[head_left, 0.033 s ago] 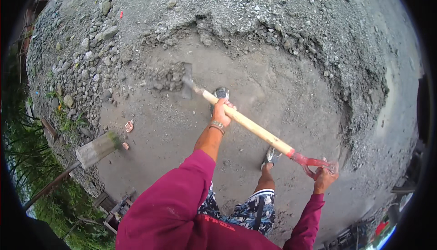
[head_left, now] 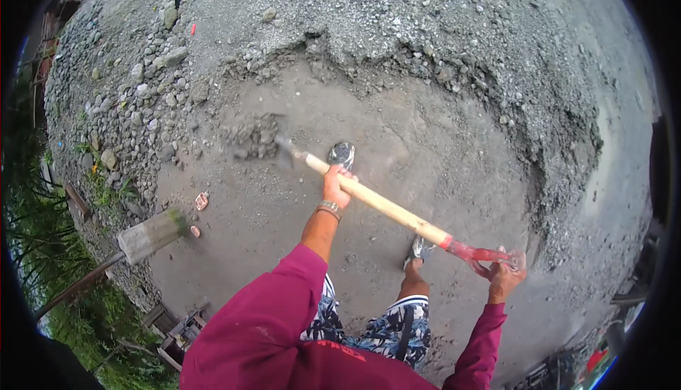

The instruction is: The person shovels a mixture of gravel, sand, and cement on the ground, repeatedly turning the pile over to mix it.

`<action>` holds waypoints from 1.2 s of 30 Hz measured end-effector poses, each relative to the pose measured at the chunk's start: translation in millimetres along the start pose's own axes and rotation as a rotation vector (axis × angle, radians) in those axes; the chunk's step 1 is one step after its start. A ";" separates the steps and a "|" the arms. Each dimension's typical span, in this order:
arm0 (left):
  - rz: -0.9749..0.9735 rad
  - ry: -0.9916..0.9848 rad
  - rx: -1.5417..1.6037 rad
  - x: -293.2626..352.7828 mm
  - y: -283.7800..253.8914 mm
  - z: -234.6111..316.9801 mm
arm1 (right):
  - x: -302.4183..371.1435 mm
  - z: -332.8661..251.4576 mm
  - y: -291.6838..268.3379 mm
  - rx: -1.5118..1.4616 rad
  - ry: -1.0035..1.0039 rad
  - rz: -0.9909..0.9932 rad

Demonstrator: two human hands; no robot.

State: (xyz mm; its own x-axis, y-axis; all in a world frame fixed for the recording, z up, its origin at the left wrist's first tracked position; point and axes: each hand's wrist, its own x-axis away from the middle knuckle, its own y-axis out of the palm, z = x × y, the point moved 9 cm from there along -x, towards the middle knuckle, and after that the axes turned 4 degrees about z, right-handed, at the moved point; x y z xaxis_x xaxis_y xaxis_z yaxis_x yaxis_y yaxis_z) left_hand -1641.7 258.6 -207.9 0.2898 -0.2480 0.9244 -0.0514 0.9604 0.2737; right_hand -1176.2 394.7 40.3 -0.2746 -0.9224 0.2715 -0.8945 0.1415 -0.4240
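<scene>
A shovel (head_left: 386,207) with a pale wooden shaft and a red D-shaped handle slants across the view in front of me. My left hand (head_left: 337,185) wraps round the shaft near its lower end. At the far end of the shovel, my right hand (head_left: 505,276) grips the red handle. The metal blade, smeared by motion, points left. A clump of grey gravel (head_left: 252,136) is at the blade, blurred too; whether all of it rests on the blade I cannot tell.
A broken-edged gravel bank (head_left: 454,63) curves along the far side and right. Loose stones (head_left: 152,85) lie at the left. A concrete post (head_left: 151,235) stands lower left, near two small reddish pieces (head_left: 201,200). My shoes (head_left: 342,154) are on the packed grey ground.
The blade and the gravel have moved slightly left and nearer to me. My left hand has shifted the same way with the shaft, while my right hand has hardly moved.
</scene>
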 end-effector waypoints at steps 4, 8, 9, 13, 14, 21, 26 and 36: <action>0.037 0.190 0.171 124.0 -93.1 31.0 | 29.1 -101.1 -6.1 0.057 -0.405 -0.264; 0.290 0.469 0.116 309.2 -256.8 54.7 | 117.7 -189.3 11.6 -0.222 -0.873 -0.880; 0.394 0.440 0.142 359.7 -291.4 40.1 | 136.7 -196.5 6.2 -0.276 -0.924 -0.952; 0.613 0.277 0.232 435.5 -369.5 -25.4 | 132.1 -164.1 -18.3 -0.216 -0.686 -0.969; 0.645 0.240 0.119 439.4 -348.3 -49.7 | 117.4 -133.8 -29.9 -0.124 -0.492 -0.921; 0.429 0.232 -0.110 328.9 -261.1 -113.6 | 119.2 30.1 -199.6 -0.031 0.442 -0.686; 0.222 0.014 -0.363 234.9 -145.0 -215.0 | 213.0 38.8 -247.9 -0.372 0.743 -0.420; -0.031 -0.259 -0.338 221.7 -17.6 -313.3 | 189.7 16.5 -122.7 -0.710 0.823 -0.038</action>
State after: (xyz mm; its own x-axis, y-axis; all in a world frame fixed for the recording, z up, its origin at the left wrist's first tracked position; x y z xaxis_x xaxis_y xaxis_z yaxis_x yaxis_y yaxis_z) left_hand -1277.1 226.5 -90.9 0.0345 -0.2594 0.9652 0.2824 0.9289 0.2396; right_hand -1112.7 196.5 129.6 -0.1583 -0.4445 0.8817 -0.8345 0.5375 0.1211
